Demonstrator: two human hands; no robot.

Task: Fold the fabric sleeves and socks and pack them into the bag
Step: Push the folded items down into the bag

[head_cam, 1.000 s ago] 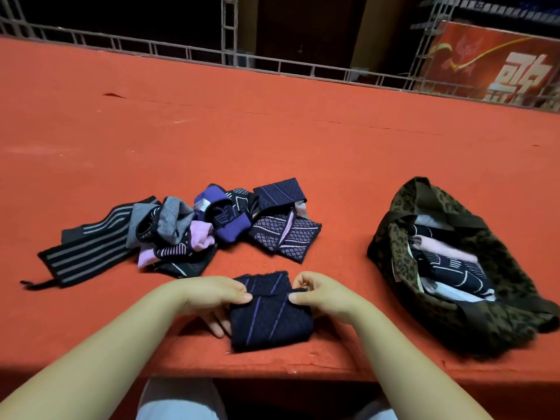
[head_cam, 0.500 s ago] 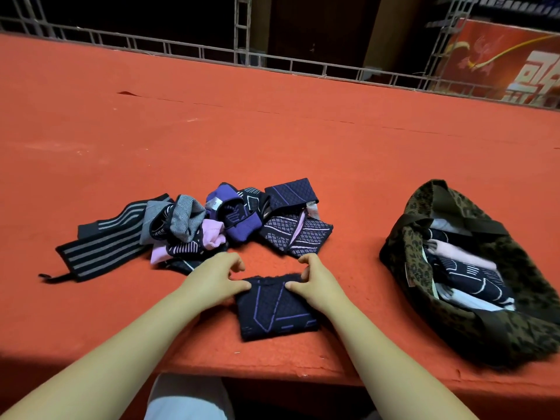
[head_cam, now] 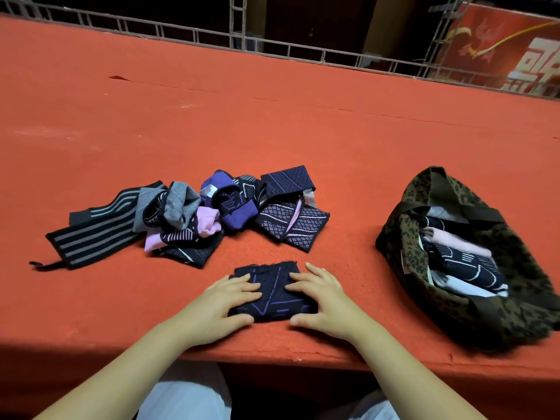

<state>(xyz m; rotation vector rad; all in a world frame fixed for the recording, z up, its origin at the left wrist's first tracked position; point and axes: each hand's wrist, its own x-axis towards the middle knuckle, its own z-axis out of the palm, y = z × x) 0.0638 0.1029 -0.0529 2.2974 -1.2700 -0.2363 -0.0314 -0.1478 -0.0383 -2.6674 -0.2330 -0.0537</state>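
- Head view: one folded navy piece (head_cam: 272, 294) with purple lines lies on the orange desk (head_cam: 272, 131), close to the desk's near edge.
- Two hands lie on that folded piece. The left hand (head_cam: 222, 301) rests flat on its left side, fingers straight and spread, grip loose around nothing.
- The right hand (head_cam: 322, 298) rests flat on its right side, fingers likewise straight, pressing down rather than pinching.
- Just beyond the folded piece, to its left, sits one loose heap of unfolded pieces (head_cam: 194, 216): black with grey stripes, grey, pink, purple and navy; the exact count cannot be told.
- Well to the right of the folded piece stands one leopard-print bag (head_cam: 424, 207), mouth open, holding several folded items (head_cam: 457, 259) in pink, navy and white.
- Beyond the desk's far edge runs one metal railing (head_cam: 272, 47).
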